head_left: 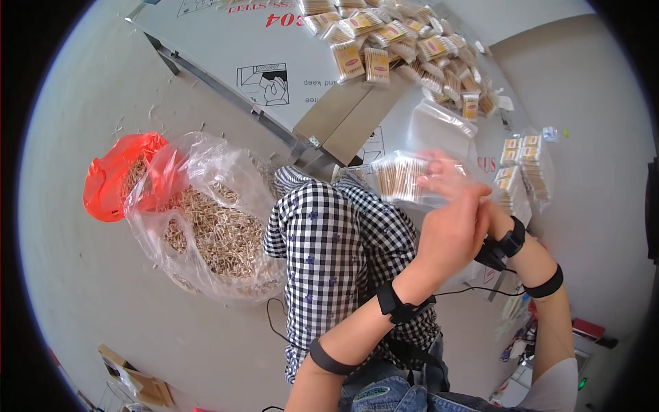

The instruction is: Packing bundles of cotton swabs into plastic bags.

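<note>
Bare, black-banded forearms (pixel 347 343) reach a clear plastic bag of slim tan sticks (pixel 401 180) near the flat grey counter (pixel 213 51), right hand (pixel 447 177) fingers extended, left hand (pixel 453 235) fingers obscured, any pinch indeterminable; gentle, level handling should keep sticks parallel.

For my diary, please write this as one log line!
left hand, right hand: at clear stick bag; table: stick packets; floor: red bag

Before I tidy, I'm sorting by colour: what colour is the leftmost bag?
The leftmost bag is bright orange-red, shown in the head view.
</note>
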Action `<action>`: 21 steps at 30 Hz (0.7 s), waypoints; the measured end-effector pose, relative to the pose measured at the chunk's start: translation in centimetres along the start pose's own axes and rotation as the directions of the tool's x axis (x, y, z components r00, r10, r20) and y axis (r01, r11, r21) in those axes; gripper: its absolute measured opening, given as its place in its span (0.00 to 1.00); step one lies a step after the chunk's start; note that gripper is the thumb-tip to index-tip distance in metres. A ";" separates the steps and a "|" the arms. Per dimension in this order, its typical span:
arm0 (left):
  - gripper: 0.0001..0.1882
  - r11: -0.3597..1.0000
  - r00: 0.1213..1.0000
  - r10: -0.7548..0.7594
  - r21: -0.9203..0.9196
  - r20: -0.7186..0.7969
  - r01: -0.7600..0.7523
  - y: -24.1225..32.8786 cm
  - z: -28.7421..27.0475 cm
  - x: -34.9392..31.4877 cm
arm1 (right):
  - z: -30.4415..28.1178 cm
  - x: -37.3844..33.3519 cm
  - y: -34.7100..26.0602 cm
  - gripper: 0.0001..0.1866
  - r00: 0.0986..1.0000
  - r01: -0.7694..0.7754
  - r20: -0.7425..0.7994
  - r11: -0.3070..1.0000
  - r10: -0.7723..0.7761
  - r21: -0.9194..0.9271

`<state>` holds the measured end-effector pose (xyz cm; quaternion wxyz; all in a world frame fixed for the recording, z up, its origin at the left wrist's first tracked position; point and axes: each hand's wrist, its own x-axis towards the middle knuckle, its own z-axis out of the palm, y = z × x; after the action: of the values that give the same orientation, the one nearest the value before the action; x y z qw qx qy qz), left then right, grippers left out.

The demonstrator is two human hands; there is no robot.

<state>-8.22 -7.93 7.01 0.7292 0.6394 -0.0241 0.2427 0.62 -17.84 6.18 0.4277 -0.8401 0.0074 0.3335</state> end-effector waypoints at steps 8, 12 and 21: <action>0.18 0.998 0.998 0.015 -0.055 0.064 -0.012 0.6 -0.1 -0.2 | 1.0 0.1 -2.5 0.15 0.997 -0.056 -0.074 0.924 0.029 -0.379; 0.19 0.988 0.994 -0.013 -0.150 0.112 0.030 1.4 0.1 0.1 | 0.1 1.2 0.3 0.13 0.914 0.312 0.067 0.586 -0.400 -0.748; 0.17 0.929 0.933 -0.336 0.117 -0.130 0.351 -1.8 -7.6 8.1 | -6.0 -7.1 -7.9 0.15 0.913 0.364 0.324 0.856 -0.250 -0.366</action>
<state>-2.53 1.76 6.75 0.7145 0.6687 0.1447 0.1465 0.79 -19.12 18.34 0.2829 -0.8499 -0.2567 0.3631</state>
